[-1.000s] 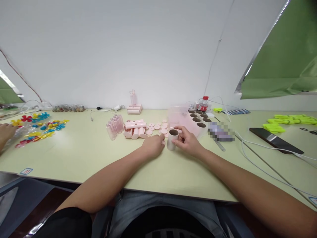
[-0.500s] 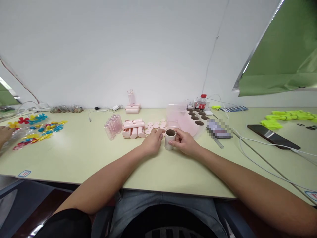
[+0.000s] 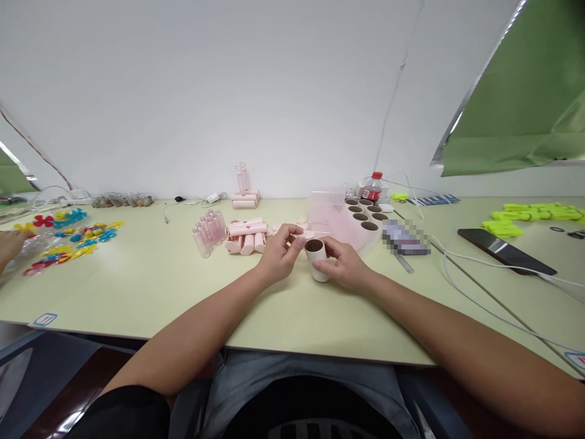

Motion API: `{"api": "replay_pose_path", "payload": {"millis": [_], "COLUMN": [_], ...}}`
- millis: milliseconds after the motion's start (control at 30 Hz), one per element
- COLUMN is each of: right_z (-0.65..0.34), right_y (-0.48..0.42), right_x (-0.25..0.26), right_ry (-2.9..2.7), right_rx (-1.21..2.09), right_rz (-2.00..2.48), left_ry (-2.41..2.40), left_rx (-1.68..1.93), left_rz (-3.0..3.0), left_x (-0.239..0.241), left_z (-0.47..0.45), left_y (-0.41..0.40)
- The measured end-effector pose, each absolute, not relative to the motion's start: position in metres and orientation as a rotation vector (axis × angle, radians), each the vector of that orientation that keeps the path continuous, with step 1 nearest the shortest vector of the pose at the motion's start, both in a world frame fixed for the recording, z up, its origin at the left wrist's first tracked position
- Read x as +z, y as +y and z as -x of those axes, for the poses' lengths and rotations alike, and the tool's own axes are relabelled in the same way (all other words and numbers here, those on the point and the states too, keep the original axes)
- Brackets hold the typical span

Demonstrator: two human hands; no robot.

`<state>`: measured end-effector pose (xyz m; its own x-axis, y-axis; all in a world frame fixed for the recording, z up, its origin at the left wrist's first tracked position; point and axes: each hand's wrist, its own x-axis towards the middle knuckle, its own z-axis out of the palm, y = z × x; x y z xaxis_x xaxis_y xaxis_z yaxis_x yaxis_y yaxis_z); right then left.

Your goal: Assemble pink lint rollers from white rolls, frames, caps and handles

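My right hand [image 3: 343, 263] is wrapped round a short cardboard tube [image 3: 319, 271], white outside and brown inside. The tube's open top leans a little toward my left hand [image 3: 280, 255]. Between the thumb and fingertips of that hand is a pale pink disc [image 3: 309, 234], close to the tube's rim. More pink discs [image 3: 301, 222] lie behind my left hand, partly hidden by it. To their left is a pile of pink cylindrical cases [image 3: 247, 236], with clear pink tubes [image 3: 209, 231] standing beside it.
Several cardboard tubes [image 3: 369, 226] stand at the back right by a cola bottle [image 3: 372, 188] and pink plastic sheets [image 3: 337, 222]. A blurred-out object [image 3: 404, 238], a black phone [image 3: 505, 251] and white cables lie further right. Another person's hand [image 3: 10, 245] is at far left, by colourful plastic pieces [image 3: 75, 241].
My left hand has lifted slightly and now holds a pink disc beside the tube's top. In my right hand the tube has gone from upright to tilted leftward.
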<state>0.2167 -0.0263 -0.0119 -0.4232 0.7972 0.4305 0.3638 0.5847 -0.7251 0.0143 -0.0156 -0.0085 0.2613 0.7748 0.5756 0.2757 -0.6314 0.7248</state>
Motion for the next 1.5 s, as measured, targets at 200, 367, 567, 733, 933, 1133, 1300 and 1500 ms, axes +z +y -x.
{"api": "replay_pose_path", "payload": {"millis": [200,367,567,733,933,1133,1300,1500], "right_z": [-0.2135,-0.2135,-0.2148,-0.2149,-0.2146,-0.2145,-0.2147,-0.2150], "right_y": [-0.0300,-0.0294,-0.0293,-0.0288,-0.0285,-0.0286,-0.0286,-0.0288], "right_x": [-0.0068,-0.0080,-0.0100,-0.0101,-0.0103,-0.0101,-0.0102,-0.0108], "right_ry": [-2.054,-2.059,-2.030,-2.011,-1.988,-1.972,-1.965,-1.965], "right_rx": [0.652,0.611,0.609,0.632,0.643,0.648,0.642,0.656], "right_rz": [0.909,0.920,0.897,0.875,0.864,0.863,0.863,0.870], "left_ry": [0.937,0.926,0.890,0.879,0.885,0.912,0.907,0.946], "left_rx": [1.248,1.222,1.231,1.234,1.249,1.237,1.228,1.191], "left_rz": [-2.135,-2.218,-2.215,-2.213,-2.221,-2.232,-2.247,-2.271], "left_x": [-0.0057,-0.0047,-0.0054,-0.0044,-0.0029,-0.0018,-0.0005,-0.0009], "left_z": [-0.0151,-0.0146,-0.0139,-0.0140,-0.0144,-0.0149,-0.0144,-0.0135], "left_y": [-0.0206,-0.0218,-0.0213,-0.0217,-0.0221,-0.0235,-0.0233,-0.0221]}}
